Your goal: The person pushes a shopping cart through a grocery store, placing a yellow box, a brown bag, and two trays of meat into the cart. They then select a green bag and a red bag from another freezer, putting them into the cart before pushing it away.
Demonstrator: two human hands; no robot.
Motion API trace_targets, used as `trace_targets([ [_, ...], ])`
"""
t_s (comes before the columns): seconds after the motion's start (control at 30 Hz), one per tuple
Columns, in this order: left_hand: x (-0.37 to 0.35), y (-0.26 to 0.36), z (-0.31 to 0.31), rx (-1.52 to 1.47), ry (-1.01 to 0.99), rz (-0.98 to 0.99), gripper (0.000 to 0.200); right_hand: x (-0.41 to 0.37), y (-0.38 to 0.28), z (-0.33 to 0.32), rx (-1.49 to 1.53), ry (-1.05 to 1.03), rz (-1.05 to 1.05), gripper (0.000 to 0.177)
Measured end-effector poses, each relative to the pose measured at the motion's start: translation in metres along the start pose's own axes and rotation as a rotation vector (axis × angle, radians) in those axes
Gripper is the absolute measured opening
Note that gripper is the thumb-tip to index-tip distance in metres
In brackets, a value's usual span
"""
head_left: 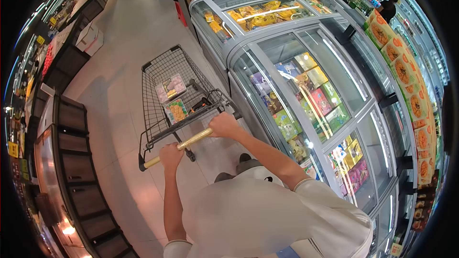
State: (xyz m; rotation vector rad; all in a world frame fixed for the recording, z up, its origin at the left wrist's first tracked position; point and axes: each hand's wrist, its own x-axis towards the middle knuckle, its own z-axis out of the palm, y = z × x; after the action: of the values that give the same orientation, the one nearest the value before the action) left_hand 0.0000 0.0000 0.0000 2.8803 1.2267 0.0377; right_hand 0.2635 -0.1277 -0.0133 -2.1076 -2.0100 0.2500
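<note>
Both of my hands are closed round the yellow handle (193, 139) of a wire shopping cart (154, 86). My left hand (171, 155) grips it toward its left end, and my right hand (224, 125) toward its right end. Inside the cart basket lie a clear pack of pinkish-white food (171, 88) and, nearer the handle, a clear pack of orange food (177, 110). A small dark item with some orange (200, 105) is beside them.
Glass-topped freezers (306, 81) with colorful boxes and yellow bags run along the right. Dark-fronted counters (76, 162) line the left. White boxes (89, 38) stand on the floor farther ahead. A person (388, 7) is at the upper right, near shelves.
</note>
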Motion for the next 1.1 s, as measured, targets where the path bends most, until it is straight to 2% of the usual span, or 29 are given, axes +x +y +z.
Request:
trace_targets([
  [0.07,-0.011,-0.004,-0.013,0.004,-0.033,-0.026,0.027,-0.002,-0.011,0.006,0.026,0.048,-0.031,0.047],
  [0.1,0.039,0.02,0.005,-0.027,-0.03,-0.038,0.028,0.022,0.043,-0.002,-0.004,0.017,-0.034,0.046],
  [0.5,0.178,0.005,0.016,-0.038,0.003,-0.029,0.028,0.146,0.128,-0.022,-0.03,-0.036,-0.02,0.05],
  [0.77,0.267,-0.016,0.013,-0.028,-0.036,-0.027,0.026,0.222,0.163,-0.04,-0.023,-0.077,0.051,0.051],
  [0.97,0.32,-0.036,0.019,-0.026,0.014,0.004,0.025,0.27,0.185,-0.036,-0.022,-0.055,0.054,0.05],
  [1.1,0.353,-0.047,0.018,-0.029,0.016,0.004,0.023,0.295,0.19,-0.041,-0.042,-0.014,0.09,0.041],
])
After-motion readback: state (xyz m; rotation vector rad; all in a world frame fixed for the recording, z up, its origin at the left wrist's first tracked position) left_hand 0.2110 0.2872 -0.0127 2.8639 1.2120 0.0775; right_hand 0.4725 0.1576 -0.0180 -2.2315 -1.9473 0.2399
